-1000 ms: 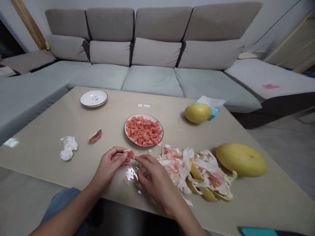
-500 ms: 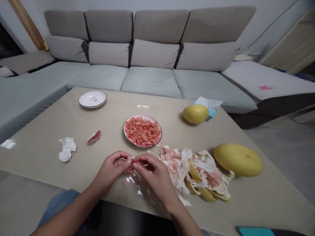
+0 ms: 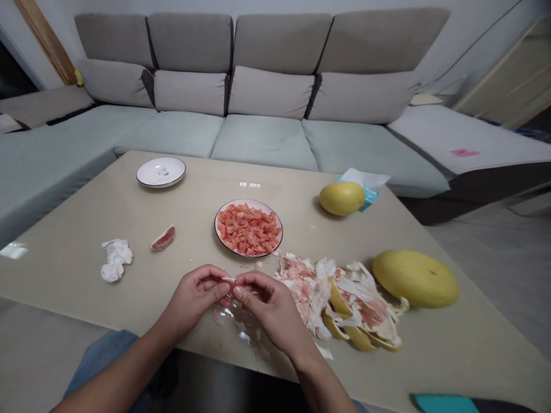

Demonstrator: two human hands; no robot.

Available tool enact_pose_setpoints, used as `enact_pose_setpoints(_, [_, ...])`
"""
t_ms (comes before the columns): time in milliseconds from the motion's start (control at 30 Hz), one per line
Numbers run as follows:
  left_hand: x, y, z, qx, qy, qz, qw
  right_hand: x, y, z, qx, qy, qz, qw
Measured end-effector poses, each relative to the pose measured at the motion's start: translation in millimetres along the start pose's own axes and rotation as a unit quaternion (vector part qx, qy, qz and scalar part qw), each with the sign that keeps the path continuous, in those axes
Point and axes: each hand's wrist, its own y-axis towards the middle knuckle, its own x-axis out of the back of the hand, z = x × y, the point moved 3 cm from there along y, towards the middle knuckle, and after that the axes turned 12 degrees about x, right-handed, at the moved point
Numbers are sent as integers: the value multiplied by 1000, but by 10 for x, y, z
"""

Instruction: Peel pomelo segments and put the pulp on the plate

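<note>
On my feed, just nearer than the pulp plate (image 3: 267, 207), my left hand (image 3: 196, 295) and right hand (image 3: 272, 307) pinch a red fruit piece (image 3: 231, 280) between their fingertips. Right of that plate, also nearer, a peel heap (image 3: 340, 307) spreads; left of it lies a segment (image 3: 163, 238). Beyond it: a yellow fruit (image 3: 341, 198) rightward, a white plate (image 3: 150, 172) leftward.

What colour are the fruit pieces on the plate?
The fruit pieces are orange-pink, clearest in the head view.
</note>
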Motion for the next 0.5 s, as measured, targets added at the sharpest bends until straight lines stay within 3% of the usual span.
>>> enact_pose_setpoints(233, [-17,8,-13,-2,-9,-5,1000,-10,-6,-19,-13,50,13,999])
enact_pose_setpoints(500, [-56,-10,-12,11,-68,-19,997,-27,-8,33,8,22,-19,1000])
